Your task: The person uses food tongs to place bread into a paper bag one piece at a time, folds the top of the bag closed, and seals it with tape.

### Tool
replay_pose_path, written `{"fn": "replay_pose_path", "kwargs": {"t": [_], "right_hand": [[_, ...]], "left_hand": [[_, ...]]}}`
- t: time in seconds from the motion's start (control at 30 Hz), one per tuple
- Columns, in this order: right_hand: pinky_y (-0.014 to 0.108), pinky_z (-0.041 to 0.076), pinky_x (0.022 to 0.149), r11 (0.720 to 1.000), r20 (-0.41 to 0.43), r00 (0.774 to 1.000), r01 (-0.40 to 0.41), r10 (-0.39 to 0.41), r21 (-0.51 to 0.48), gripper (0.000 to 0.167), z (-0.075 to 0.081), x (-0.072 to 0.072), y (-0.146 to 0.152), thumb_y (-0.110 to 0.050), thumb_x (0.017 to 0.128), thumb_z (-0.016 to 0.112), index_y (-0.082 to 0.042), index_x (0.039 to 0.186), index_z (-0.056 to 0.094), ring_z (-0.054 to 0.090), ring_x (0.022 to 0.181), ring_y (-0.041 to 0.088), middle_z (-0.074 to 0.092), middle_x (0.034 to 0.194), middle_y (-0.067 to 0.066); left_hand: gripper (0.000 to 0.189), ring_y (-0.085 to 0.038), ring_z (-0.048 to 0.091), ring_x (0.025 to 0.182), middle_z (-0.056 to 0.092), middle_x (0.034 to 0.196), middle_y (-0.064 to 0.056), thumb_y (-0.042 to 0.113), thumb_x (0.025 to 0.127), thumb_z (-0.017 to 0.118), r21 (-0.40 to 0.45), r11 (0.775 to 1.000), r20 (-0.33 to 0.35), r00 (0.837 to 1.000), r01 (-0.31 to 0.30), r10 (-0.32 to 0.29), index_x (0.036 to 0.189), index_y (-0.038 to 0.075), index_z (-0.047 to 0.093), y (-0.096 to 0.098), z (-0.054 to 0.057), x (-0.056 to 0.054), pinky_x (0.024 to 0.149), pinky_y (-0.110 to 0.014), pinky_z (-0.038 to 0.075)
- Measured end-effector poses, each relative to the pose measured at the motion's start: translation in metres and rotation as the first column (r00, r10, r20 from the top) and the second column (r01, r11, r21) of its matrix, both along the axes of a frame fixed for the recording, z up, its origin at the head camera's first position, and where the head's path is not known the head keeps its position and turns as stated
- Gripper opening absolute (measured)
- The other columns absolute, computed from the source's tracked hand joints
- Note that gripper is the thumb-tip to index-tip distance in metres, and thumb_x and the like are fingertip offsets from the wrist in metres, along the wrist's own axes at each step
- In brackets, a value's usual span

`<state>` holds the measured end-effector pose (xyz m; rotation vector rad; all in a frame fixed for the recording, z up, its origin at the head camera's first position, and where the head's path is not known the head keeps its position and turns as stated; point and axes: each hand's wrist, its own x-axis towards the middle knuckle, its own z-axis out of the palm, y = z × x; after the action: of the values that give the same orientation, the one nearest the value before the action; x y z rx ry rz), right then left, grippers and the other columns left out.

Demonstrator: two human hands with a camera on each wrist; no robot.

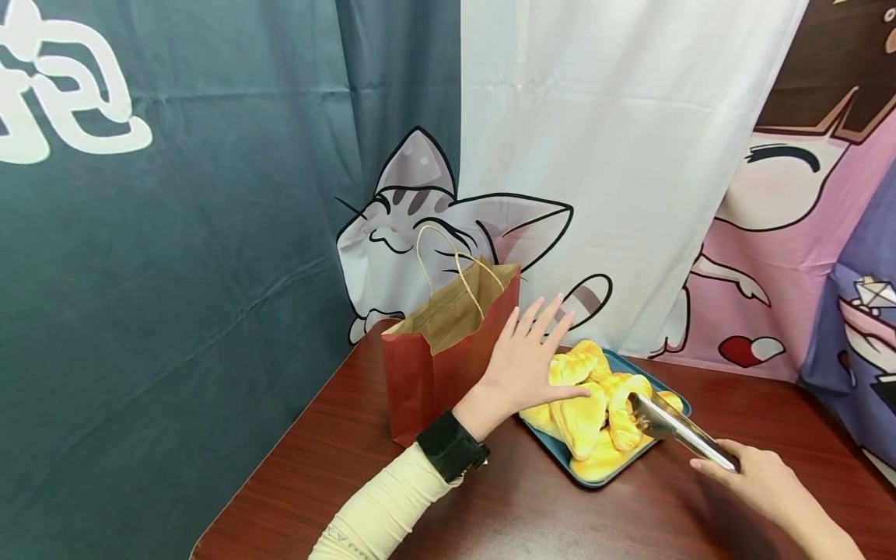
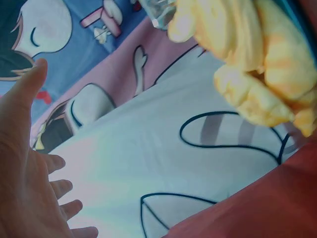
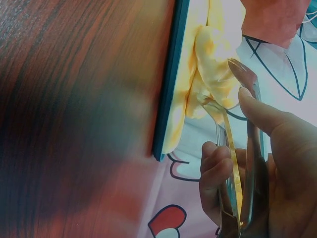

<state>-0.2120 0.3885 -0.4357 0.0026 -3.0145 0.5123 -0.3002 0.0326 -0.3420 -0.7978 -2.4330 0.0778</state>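
My right hand (image 1: pixel 766 482) holds metal tongs (image 1: pixel 682 432), fingers and thumb wrapped about their arms. The tong tips are at a curved, croissant-like bread (image 1: pixel 619 420) on the pile; in the right wrist view they straddle the end of that bread (image 3: pixel 215 64). Whether they squeeze it, I cannot tell. Several yellow bread pieces (image 1: pixel 579 420) lie heaped on a blue tray (image 1: pixel 595 484). My left hand (image 1: pixel 521 365), fingers spread and holding nothing, is raised between a red paper bag (image 1: pixel 413 381) and the tray, hiding part of both.
The bag stands upright with its mouth open and twisted handles (image 1: pixel 423 260) up, left of the tray. A dark red wooden table (image 1: pixel 504 498) carries everything. Printed cloth (image 1: pixel 616 117) hangs behind it, with a dark green curtain (image 1: pixel 231 257) at the left.
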Motion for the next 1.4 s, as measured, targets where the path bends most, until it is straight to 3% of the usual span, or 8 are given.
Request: {"fn": "replay_pose_path", "kwargs": {"t": [0.33, 0.67, 0.83, 1.13, 1.3, 1.4], "right_hand": [[0.037, 0.044, 0.061, 1.000, -0.036, 0.999, -0.006, 0.006, 0.003, 0.062, -0.001, 0.001, 0.000, -0.053, 0.086, 0.071, 0.002, 0.116, 0.067, 0.059, 0.076, 0.021, 0.069, 0.086, 0.008], [0.037, 0.045, 0.061, 1.000, -0.032, 0.999, -0.005, 0.005, -0.002, 0.063, -0.001, 0.001, 0.000, -0.053, 0.086, 0.071, 0.002, 0.116, 0.068, 0.059, 0.076, 0.021, 0.069, 0.086, 0.008], [0.037, 0.044, 0.061, 1.000, -0.007, 1.000, -0.002, 0.002, -0.004, 0.066, -0.001, 0.000, 0.000, -0.055, 0.086, 0.070, 0.002, 0.118, 0.067, 0.059, 0.077, 0.021, 0.069, 0.087, 0.009], [0.041, 0.047, 0.061, 1.000, -0.033, 0.999, -0.005, 0.006, 0.008, 0.067, -0.001, -0.001, 0.000, -0.055, 0.085, 0.072, 0.004, 0.116, 0.067, 0.061, 0.078, 0.024, 0.070, 0.089, 0.014], [0.041, 0.048, 0.061, 1.000, -0.040, 0.999, -0.005, 0.005, 0.009, 0.066, -0.001, -0.001, 0.000, -0.055, 0.084, 0.072, 0.003, 0.116, 0.067, 0.061, 0.077, 0.025, 0.070, 0.088, 0.013], [0.039, 0.046, 0.061, 1.000, -0.044, 0.999, -0.007, 0.007, 0.007, 0.065, -0.001, -0.001, 0.000, -0.054, 0.084, 0.072, 0.002, 0.116, 0.068, 0.060, 0.076, 0.023, 0.070, 0.086, 0.011]], "left_hand": [[0.112, -0.025, 0.018, 0.155, 0.012, 0.169, -0.002, 0.089, 0.075, 0.049, 0.085, 0.996, -0.079, 0.997, -0.001, 0.008, 0.161, 0.023, 0.020, -0.027, 0.033, 0.000, 0.124, -0.049, 0.024], [0.111, -0.028, 0.017, 0.155, 0.012, 0.169, -0.005, 0.082, 0.078, 0.056, 0.210, 0.977, -0.078, 0.996, -0.022, 0.039, 0.161, 0.019, 0.019, -0.069, 0.065, 0.001, 0.125, -0.051, 0.017], [0.111, -0.031, 0.017, 0.155, 0.012, 0.169, -0.006, 0.082, 0.078, 0.056, 0.259, 0.965, -0.098, 0.992, -0.050, 0.077, 0.161, 0.018, 0.020, -0.094, 0.072, -0.003, 0.124, -0.053, 0.018], [0.111, -0.032, 0.015, 0.155, 0.011, 0.169, -0.006, 0.078, 0.078, 0.060, 0.339, 0.929, -0.053, 0.983, -0.146, 0.174, 0.162, 0.020, 0.016, -0.147, 0.079, -0.009, 0.124, -0.055, 0.017], [0.107, -0.033, 0.019, 0.153, 0.016, 0.168, -0.010, 0.073, 0.080, 0.064, 0.331, 0.923, -0.048, 0.973, -0.196, 0.224, 0.160, 0.016, 0.022, -0.169, 0.078, -0.013, 0.123, -0.054, 0.020], [0.104, -0.034, 0.021, 0.152, 0.017, 0.167, -0.011, 0.071, 0.081, 0.064, 0.307, 0.923, -0.007, 0.970, -0.230, 0.244, 0.159, 0.014, 0.026, -0.179, 0.074, -0.018, 0.123, -0.053, 0.021]]}}
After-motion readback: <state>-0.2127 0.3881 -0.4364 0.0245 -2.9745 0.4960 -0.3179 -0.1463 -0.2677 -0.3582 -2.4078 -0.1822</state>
